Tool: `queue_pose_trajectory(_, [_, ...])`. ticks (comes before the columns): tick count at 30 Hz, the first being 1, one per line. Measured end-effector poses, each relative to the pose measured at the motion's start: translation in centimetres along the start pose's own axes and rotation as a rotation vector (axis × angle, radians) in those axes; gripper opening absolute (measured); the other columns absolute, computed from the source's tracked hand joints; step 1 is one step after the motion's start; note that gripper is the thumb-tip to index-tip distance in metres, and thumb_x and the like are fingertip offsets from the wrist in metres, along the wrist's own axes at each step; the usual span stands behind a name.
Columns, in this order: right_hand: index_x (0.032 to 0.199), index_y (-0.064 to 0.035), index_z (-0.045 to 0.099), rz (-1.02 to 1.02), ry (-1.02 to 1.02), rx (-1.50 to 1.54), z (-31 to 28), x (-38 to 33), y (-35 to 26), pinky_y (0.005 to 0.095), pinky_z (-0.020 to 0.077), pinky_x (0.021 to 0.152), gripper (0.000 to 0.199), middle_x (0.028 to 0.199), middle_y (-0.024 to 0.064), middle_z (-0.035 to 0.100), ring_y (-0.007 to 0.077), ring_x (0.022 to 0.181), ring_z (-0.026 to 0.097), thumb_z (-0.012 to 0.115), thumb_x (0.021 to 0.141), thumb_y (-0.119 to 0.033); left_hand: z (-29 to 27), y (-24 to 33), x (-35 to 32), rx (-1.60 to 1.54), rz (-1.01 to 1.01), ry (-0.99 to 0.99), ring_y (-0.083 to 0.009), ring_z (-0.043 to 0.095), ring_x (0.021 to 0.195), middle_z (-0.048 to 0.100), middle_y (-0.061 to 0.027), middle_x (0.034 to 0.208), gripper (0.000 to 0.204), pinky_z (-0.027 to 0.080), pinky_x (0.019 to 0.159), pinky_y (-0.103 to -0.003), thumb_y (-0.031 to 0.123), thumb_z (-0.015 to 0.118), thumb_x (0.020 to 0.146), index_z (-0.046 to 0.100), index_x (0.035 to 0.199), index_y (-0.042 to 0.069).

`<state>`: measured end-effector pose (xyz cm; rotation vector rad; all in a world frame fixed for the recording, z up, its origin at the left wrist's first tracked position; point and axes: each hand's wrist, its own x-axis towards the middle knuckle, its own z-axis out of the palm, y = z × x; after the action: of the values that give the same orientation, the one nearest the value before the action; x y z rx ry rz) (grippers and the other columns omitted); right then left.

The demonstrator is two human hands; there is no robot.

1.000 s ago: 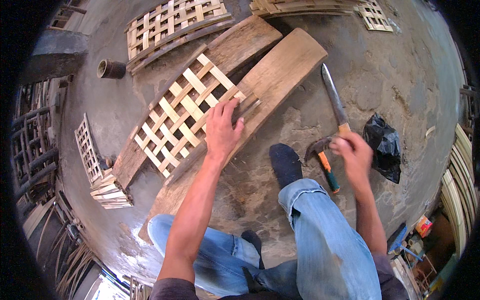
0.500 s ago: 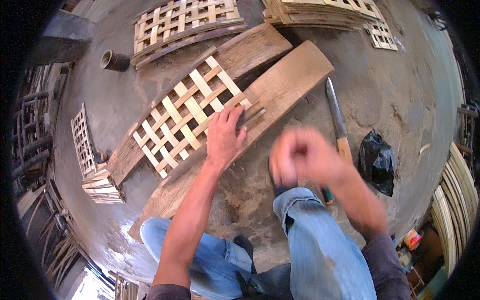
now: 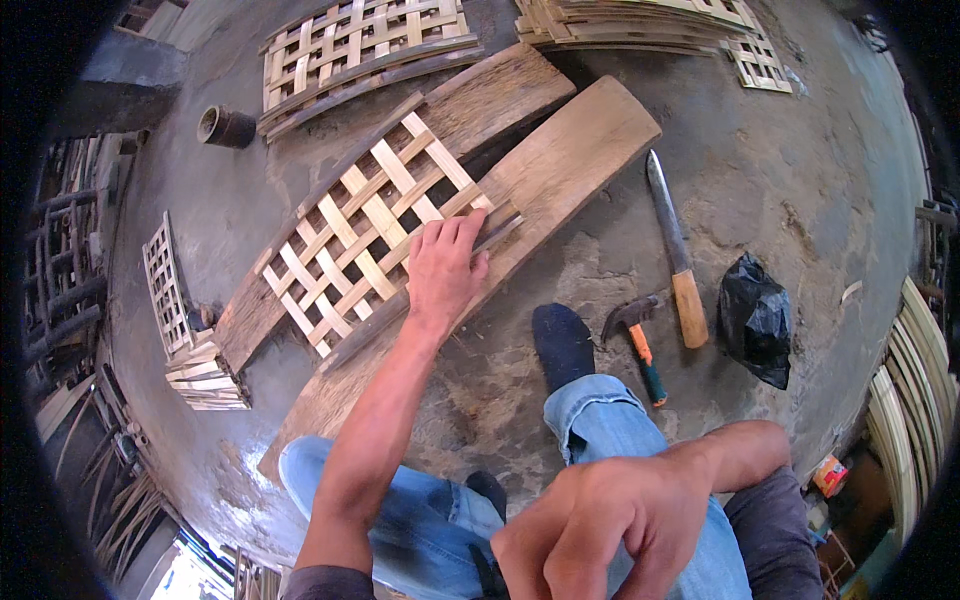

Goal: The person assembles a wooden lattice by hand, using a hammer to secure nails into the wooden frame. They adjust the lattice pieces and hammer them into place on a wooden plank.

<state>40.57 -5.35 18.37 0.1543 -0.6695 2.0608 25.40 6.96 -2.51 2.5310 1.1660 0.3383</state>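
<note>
A woven bamboo lattice panel (image 3: 365, 220) lies across two thick wooden planks (image 3: 575, 150), with bamboo rails along its long edges. My left hand (image 3: 443, 265) grips the panel's near edge by the right end, fingers over the weave and thumb at the rail. Raised near my right knee is my right hand (image 3: 610, 525), fingers curled together; whatever they hold, if anything, is hidden. On the floor to the right lie a hammer (image 3: 640, 345) with an orange and green handle and a long knife (image 3: 672, 225) with a wooden handle.
Finished-looking lattice panels (image 3: 365, 45) lie at the far left, with another stack (image 3: 620, 30) at the far right. A black plastic bag (image 3: 755, 320) sits right of the knife. A short bamboo tube (image 3: 227, 127) and a bundle of strips (image 3: 208, 380) are on the left.
My right hand has moved back from beside the planks toward my body, uncovering the hammer and my foot. My left hand keeps its place on the panel.
</note>
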Motion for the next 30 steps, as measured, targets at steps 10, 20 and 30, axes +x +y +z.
queue_pose_trajectory(10, [0.113,0.0013,0.067,0.253,1.350,-0.965,-22.9,-7.0,1.4,0.0257,0.0533,0.076,0.024,0.096,0.0038,0.069,0.0109,0.086,0.065,0.060,0.100,-0.018,-1.6,1.2,1.0,-0.085,0.018,0.073,-0.0293,0.060,0.099,0.066,-0.0089,0.104,0.066,0.047,0.089,-0.041,0.008,0.078,0.064,0.061,0.127,0.010])
queue_pose_trajectory(20, [0.114,0.0033,0.065,0.319,1.182,-0.578,-22.4,-4.4,0.1,0.0271,0.0579,0.078,0.029,0.102,0.0059,0.066,0.0143,0.088,0.067,0.066,0.098,-0.020,-1.7,0.4,-0.1,-0.148,0.096,0.089,-0.0285,0.062,0.098,0.068,-0.0081,0.110,0.062,0.050,0.089,-0.040,0.001,0.075,0.066,0.065,0.126,0.011])
queue_pose_trajectory(30, [0.110,0.0041,0.066,0.376,1.312,-0.641,-23.5,-3.4,0.7,0.0254,0.0596,0.068,0.024,0.096,0.0068,0.067,0.0144,0.079,0.067,0.070,0.094,-0.012,0.5,-0.1,-1.2,-0.068,0.115,0.092,-0.0284,0.060,0.100,0.063,-0.0072,0.114,0.061,0.049,0.088,-0.040,0.004,0.074,0.073,0.062,0.133,0.012])
